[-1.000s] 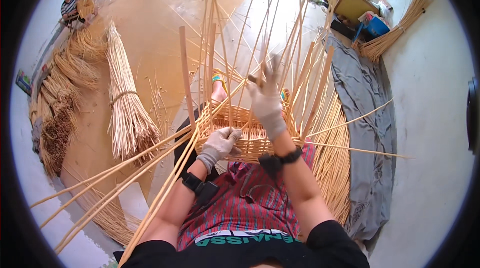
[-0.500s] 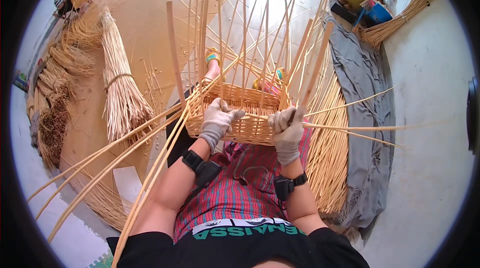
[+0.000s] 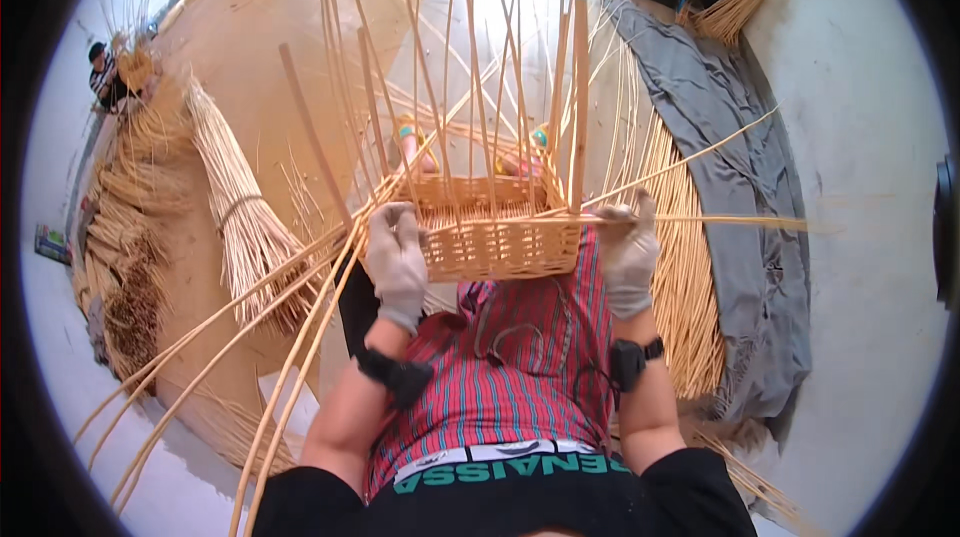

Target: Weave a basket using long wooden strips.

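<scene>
Meanwhile the half-woven wicker basket (image 3: 495, 237) sat on the person's lap; the gloved left hand (image 3: 397, 262) gripped its left corner; the gloved right hand (image 3: 628, 255), at its right corner, pinched a long cane (image 3: 720, 221) running rightwards over a grey cloth (image 3: 740, 197).

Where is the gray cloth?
In the head view the gray cloth lies on the floor at the person's right, beside the loose canes and past the right hand at the basket.

Tan wicker basket (image 3: 490, 242), pale grey gloves, red-striped shorts (image 3: 510, 377), grey cloth (image 3: 740, 197), blk watch (image 3: 628, 362)
</scene>
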Motion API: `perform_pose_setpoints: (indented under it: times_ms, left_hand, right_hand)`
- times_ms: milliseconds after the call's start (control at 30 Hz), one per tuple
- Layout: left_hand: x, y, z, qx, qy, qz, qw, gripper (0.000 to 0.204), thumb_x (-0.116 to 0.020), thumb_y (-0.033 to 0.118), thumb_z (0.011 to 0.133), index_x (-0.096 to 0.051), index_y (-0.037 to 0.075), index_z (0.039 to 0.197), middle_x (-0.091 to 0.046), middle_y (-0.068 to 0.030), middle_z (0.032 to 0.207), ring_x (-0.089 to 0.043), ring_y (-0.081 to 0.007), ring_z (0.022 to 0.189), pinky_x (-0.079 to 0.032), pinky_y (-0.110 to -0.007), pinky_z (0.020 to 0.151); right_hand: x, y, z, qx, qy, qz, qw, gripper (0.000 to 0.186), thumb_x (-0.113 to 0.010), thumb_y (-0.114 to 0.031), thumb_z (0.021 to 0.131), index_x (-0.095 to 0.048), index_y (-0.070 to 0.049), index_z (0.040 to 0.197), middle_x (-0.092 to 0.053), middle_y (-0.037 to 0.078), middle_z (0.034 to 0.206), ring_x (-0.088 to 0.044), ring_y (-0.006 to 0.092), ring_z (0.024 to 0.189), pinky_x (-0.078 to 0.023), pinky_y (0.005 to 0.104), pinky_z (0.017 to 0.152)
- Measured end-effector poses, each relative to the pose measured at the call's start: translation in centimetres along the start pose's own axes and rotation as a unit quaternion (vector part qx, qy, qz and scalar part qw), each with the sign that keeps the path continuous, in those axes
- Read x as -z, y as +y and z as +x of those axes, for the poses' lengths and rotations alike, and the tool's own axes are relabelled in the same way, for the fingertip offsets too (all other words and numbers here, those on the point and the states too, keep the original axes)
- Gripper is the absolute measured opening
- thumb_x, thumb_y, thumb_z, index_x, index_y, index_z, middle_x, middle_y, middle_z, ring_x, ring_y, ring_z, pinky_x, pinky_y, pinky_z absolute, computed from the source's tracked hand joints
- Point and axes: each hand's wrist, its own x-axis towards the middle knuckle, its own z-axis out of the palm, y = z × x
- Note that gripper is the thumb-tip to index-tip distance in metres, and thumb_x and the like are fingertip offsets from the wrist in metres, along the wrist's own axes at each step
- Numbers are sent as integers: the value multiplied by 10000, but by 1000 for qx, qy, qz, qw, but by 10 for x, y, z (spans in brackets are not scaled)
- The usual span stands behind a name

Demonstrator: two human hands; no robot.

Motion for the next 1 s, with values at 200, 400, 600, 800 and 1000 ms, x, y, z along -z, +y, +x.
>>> perform_pose_setpoints:
  times_ms: [200,400,600,800,1000]
  left_hand:
    - [-64,19,2,237,-432,-13,870,341,-620,340,1024,-638,39,1182,-712,-104,928,-632,-126,547,-516,-299,481]
    - [-76,15,-12,196,-353,122,907,427,-577,450,1024,-676,35,1002,-635,-91,581,-659,-171,501,-529,-324,512]
    - [-85,11,-8,163,-323,161,918,481,-511,461,1045,-661,15,946,-646,-122,578,-629,-215,439,-512,-351,468]
    - [-85,19,-9,278,-332,102,895,336,-742,372,932,-700,40,942,-669,-91,646,-600,-159,443,-499,-330,432]
    - [-78,33,-15,270,-333,-26,903,410,-807,353,883,-645,20,1059,-686,-98,815,-625,-146,543,-523,-292,434]
  right_hand:
    - [-9,-29,-12,5,38,-178,983,186,-571,-161,1041,-538,-137,1222,-728,137,968,-734,276,907,-626,430,783]
    - [-127,21,93,97,-243,-543,798,317,-652,-80,943,-614,-158,1248,-641,104,1305,-691,271,1050,-563,333,890]
    - [-150,75,107,229,-223,-503,803,229,-568,-127,998,-553,-110,1226,-574,84,1238,-635,239,1023,-551,372,929]
    - [-19,-12,11,158,108,-308,932,130,-392,-199,1113,-443,-80,1123,-602,31,851,-607,162,770,-598,418,838]
    - [-7,-21,7,106,127,-250,954,100,-415,-193,1105,-450,-100,1097,-590,32,772,-614,168,700,-611,426,810]
